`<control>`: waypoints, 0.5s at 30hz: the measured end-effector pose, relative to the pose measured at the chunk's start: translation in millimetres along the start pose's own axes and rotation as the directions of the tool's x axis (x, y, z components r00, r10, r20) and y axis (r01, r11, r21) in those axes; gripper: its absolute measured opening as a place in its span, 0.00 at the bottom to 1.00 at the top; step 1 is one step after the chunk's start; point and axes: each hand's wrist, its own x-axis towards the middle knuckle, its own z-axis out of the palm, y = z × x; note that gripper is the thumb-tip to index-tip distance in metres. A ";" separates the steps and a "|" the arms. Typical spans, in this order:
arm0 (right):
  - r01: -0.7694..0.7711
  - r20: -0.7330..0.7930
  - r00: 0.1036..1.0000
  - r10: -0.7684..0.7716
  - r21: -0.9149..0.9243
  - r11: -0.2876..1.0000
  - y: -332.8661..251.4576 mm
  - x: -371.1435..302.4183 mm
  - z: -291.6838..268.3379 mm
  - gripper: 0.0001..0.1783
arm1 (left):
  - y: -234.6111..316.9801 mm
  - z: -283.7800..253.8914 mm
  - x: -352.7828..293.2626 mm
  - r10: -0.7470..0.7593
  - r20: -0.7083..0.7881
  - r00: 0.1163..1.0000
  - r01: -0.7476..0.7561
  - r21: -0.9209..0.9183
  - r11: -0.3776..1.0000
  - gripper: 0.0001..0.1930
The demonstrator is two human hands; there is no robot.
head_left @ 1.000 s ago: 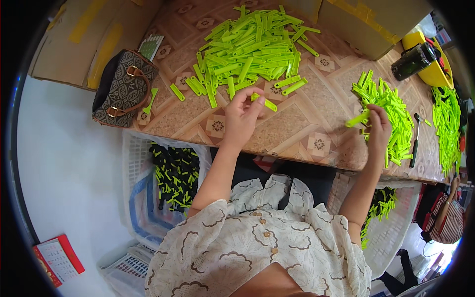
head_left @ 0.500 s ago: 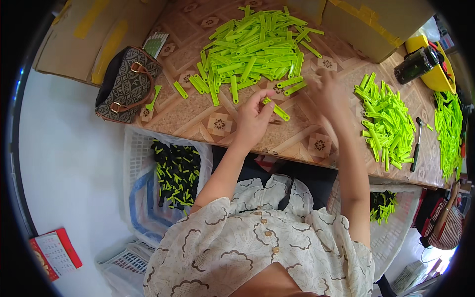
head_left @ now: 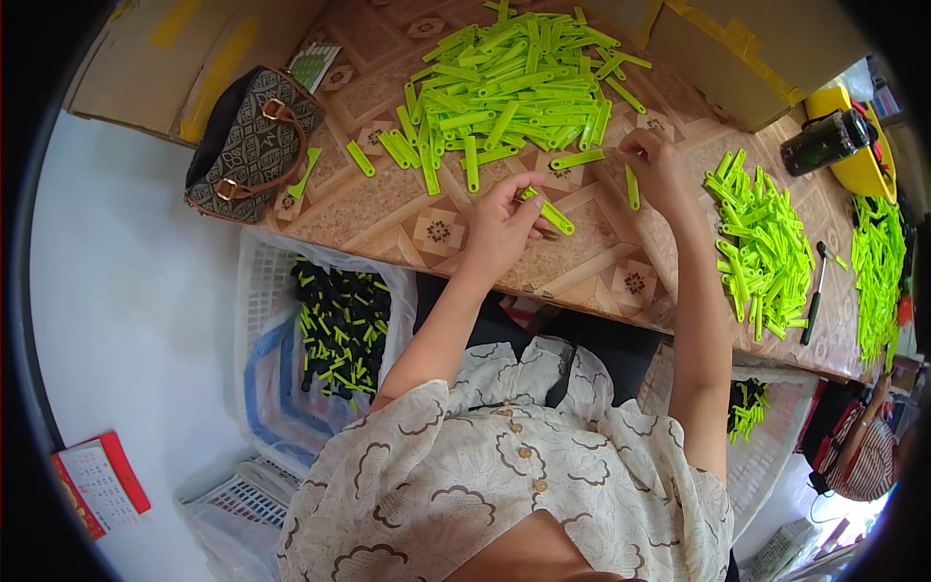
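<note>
My left hand holds a flat neon-green plastic strip with a small hole near its end, pinched between thumb and fingers above the table's near part. To its right, the fingertips of my right hand are closed on another green strip, which points toward me. A single loose strip lies between the hands, a little farther off. Behind it is a large heap of the same strips. A smaller heap lies right of my right forearm.
A patterned handbag stands at the table's left. Cardboard boxes are at the back. At right are a black bottle, a black-handled tool and another green heap. Lined baskets with black-and-green pieces stand below the table edge.
My right hand has closed on one of the two loose strips in front of the large heap and drawn it right. My left hand keeps its strip. The view has shifted slightly.
</note>
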 end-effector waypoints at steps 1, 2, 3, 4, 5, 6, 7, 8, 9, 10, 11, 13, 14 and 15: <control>0.030 0.075 0.996 -0.039 0.115 0.993 1.0 0.6 -0.7 0.08 | 0.6 -0.5 0.9 -0.012 0.020 1.000 0.013 -0.005 1.000 0.14; 0.034 0.078 0.996 -0.043 0.117 0.993 -0.9 -0.1 1.7 0.08 | -0.2 -1.4 2.1 -0.013 0.015 1.000 0.013 -0.006 1.000 0.14; 0.147 -0.055 0.987 -0.152 -0.073 0.986 -4.1 -2.0 5.9 0.09 | -1.9 -2.5 3.6 -0.023 0.003 1.000 0.023 -0.047 0.999 0.14; 0.227 -0.161 0.947 -0.277 -0.274 0.935 -6.9 -3.7 9.7 0.11 | -4.5 -2.7 4.3 -0.036 -0.007 0.999 0.035 -0.090 0.995 0.14; 0.231 -0.158 0.947 -0.280 -0.272 0.934 -10.0 -3.3 12.9 0.11 | -6.7 -2.9 5.0 -0.037 -0.012 0.999 0.036 -0.092 0.995 0.14; 0.200 -0.111 0.968 -0.224 -0.191 0.961 -13.8 -2.6 16.1 0.12 | -8.6 -3.2 5.6 -0.028 -0.014 1.000 0.026 -0.133 0.991 0.14; 0.164 -0.057 0.984 -0.171 -0.110 0.980 -20.0 -1.4 18.7 0.13 | -9.3 -3.4 5.5 -0.018 -0.017 1.000 0.015 -0.173 0.985 0.15; 0.167 -0.055 0.983 -0.174 -0.107 0.980 -27.6 -2.2 21.5 0.13 | -9.1 -3.3 4.9 -0.019 -0.022 1.000 0.015 -0.173 0.985 0.15; 0.247 0.026 0.969 -0.246 -0.109 0.963 -36.3 -4.4 23.6 0.13 | -7.7 -3.0 4.2 -0.023 -0.018 1.000 0.019 -0.181 0.983 0.16; 0.326 0.106 0.943 -0.315 -0.105 0.940 -41.5 -5.2 24.4 0.14 | -6.6 -3.0 3.9 -0.026 -0.014 1.000 0.023 -0.189 0.982 0.17; 0.409 0.097 0.912 -0.399 -0.126 0.904 -39.7 -3.4 29.3 0.15 | -6.7 -3.5 4.4 -0.025 -0.017 1.000 0.021 -0.189 0.982 0.17; 0.387 0.166 0.917 -0.363 -0.142 0.911 -40.1 3.1 25.5 0.15 | -7.3 -4.9 4.9 0.015 0.052 0.999 -0.002 -0.248 0.969 0.18; 0.362 0.233 0.918 -0.321 -0.162 0.918 -39.5 4.4 23.7 0.15 | -6.5 -4.6 3.8 0.014 0.050 0.999 -0.001 -0.247 0.969 0.18; 0.362 0.233 0.918 -0.321 -0.160 0.918 -35.6 3.0 25.6 0.15 | -4.9 -3.7 2.8 0.015 0.069 0.998 0.003 -0.259 0.966 0.18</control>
